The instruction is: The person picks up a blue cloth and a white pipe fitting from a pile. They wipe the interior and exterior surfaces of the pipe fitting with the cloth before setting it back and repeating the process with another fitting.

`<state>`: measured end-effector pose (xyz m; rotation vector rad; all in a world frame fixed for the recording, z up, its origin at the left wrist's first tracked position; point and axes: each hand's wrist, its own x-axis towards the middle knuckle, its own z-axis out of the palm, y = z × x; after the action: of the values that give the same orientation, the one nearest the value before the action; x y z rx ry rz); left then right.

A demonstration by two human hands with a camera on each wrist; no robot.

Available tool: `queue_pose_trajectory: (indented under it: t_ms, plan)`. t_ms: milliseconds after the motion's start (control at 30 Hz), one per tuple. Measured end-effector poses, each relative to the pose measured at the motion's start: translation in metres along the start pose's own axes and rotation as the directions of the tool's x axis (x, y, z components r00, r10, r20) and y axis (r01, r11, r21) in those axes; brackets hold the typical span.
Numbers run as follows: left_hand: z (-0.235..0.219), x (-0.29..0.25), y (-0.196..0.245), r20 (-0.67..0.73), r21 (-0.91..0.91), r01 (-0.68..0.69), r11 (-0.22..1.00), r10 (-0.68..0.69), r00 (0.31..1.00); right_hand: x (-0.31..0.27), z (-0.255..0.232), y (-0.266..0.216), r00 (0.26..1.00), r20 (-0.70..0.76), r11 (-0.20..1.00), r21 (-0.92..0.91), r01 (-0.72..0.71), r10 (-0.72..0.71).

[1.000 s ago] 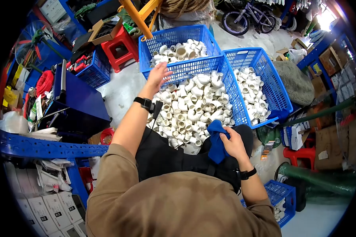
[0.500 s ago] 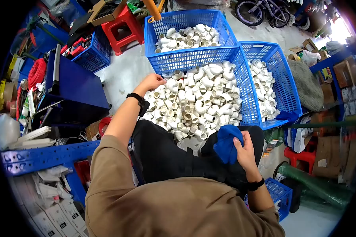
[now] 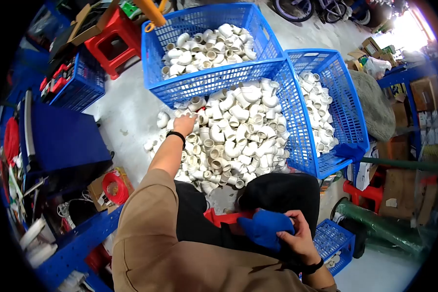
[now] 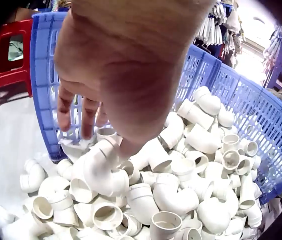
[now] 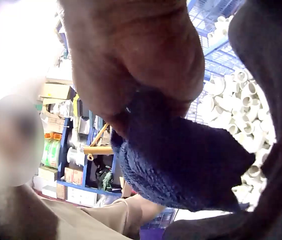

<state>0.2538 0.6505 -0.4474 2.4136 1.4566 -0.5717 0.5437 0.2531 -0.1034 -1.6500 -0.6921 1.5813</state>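
White plastic pipe elbows (image 3: 238, 114) lie in a large heap on the floor before the person. My left hand (image 3: 184, 124) reaches down into the heap's left side, beside the near wall of a blue crate. In the left wrist view, the thumb lies against a white elbow (image 4: 101, 170) while other fingers hang down behind it; whether they grip it I cannot tell. Close to the lap, my right hand (image 3: 299, 236) holds a bunched blue cloth (image 3: 265, 228) between thumb and fingers. A fuzzy, towel-like weave shows on the cloth in the right wrist view.
A blue crate (image 3: 214, 73) part filled with fittings stands behind the heap. Another crate (image 3: 348, 104) with fittings borders it on the right. A red stool (image 3: 114, 44) stands back left, near a dark blue cabinet (image 3: 65, 138). Blue shelving (image 3: 82, 241) runs along the near left.
My left hand has dropped from above the heap's left edge to the fittings. The right hand has brought the cloth nearer the body. The head view has shifted.
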Motion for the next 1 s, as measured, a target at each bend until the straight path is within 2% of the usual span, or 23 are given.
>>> queue_pose_trajectory:
  t_ms: [67,133,167,200,267,300,400,467,533,567,600,667,700,767,800,867,900,933,1000]
  plan:
    - [0.014,0.015,0.002,0.028,-0.032,0.103,0.994,-0.102,0.994,0.002,-0.003,-0.001,1.000,-0.030,1.000,-0.011,0.004,-0.004]
    - [0.014,0.020,0.004,0.079,-0.047,0.145,0.988,-0.141,0.987,0.005,-0.009,0.003,1.000,-0.023,0.996,-0.093,0.015,-0.017]
    - [0.010,0.018,0.006,0.094,-0.046,0.156,0.987,-0.152,0.984,0.008,-0.005,0.000,0.996,-0.082,0.998,-0.042,0.037,-0.040]
    - [0.020,0.025,0.006,0.102,-0.044,0.150,0.988,-0.145,0.984,0.011,-0.010,0.003,0.996,-0.087,0.999,-0.038,0.029,-0.032]
    - [0.039,0.034,0.002,0.004,-0.057,0.164,0.985,-0.164,0.987,0.018,-0.023,0.013,0.993,-0.011,0.974,-0.197,0.114,-0.118]
    - [0.043,0.033,0.001,-0.046,0.004,0.140,0.990,-0.140,0.989,0.023,-0.018,0.008,0.988,-0.089,0.979,-0.173,0.107,-0.124]
    - [0.041,0.025,-0.006,-0.045,-0.023,0.067,0.997,-0.068,0.997,0.030,-0.020,0.007,0.972,-0.176,0.977,-0.174,0.123,-0.154]
    - [0.019,0.015,-0.017,-0.052,-0.035,0.073,0.997,-0.075,0.996,0.033,-0.024,0.010,0.943,-0.246,0.962,-0.209,0.174,-0.224]
    - [-0.031,-0.005,-0.025,0.023,-0.148,0.091,0.985,-0.088,0.996,0.037,-0.019,0.003,0.880,-0.431,0.979,-0.109,0.170,-0.200]
    - [-0.041,-0.010,-0.037,-0.029,-0.237,0.114,0.965,-0.124,0.992,0.040,-0.020,0.006,0.845,-0.488,0.975,-0.073,0.212,-0.220]
    - [-0.056,-0.017,-0.050,-0.043,-0.223,0.113,0.968,-0.126,0.991,0.042,-0.018,-0.003,0.835,-0.502,0.967,-0.015,0.253,-0.226]
    - [-0.091,-0.039,-0.071,-0.229,-0.245,0.078,0.966,-0.136,0.964,0.039,-0.020,-0.009,0.854,-0.430,0.931,0.074,0.357,-0.293]
    - [-0.113,-0.054,-0.080,-0.245,-0.232,0.080,0.969,-0.138,0.960,0.035,-0.017,-0.018,0.851,-0.428,0.924,0.084,0.373,-0.305]
    - [-0.165,-0.096,-0.090,-0.291,-0.288,-0.015,0.958,-0.072,0.954,0.022,-0.003,-0.040,0.896,-0.337,0.862,0.316,0.397,-0.288]
    - [-0.183,-0.118,-0.089,-0.302,-0.276,-0.009,0.961,-0.078,0.950,0.017,0.001,-0.043,0.895,-0.331,0.854,0.326,0.406,-0.300]
    - [-0.214,-0.164,-0.081,-0.484,-0.361,-0.226,0.905,0.026,0.875,0.008,0.007,-0.048,0.862,-0.226,0.773,0.379,0.508,-0.455]
    - [-0.222,-0.191,-0.063,-0.566,-0.425,-0.288,0.858,-0.004,0.824,0.003,0.011,-0.051,0.853,-0.180,0.744,0.426,0.516,-0.489]
    - [-0.232,-0.219,-0.041,-0.576,-0.414,-0.284,0.865,-0.007,0.818,0.002,0.010,-0.045,0.816,-0.151,0.750,0.329,0.574,-0.558]
    - [-0.245,-0.272,0.010,-0.515,-0.684,-0.324,0.653,-0.119,0.849,-0.013,0.019,-0.044,0.729,-0.111,0.733,0.012,0.680,-0.675]
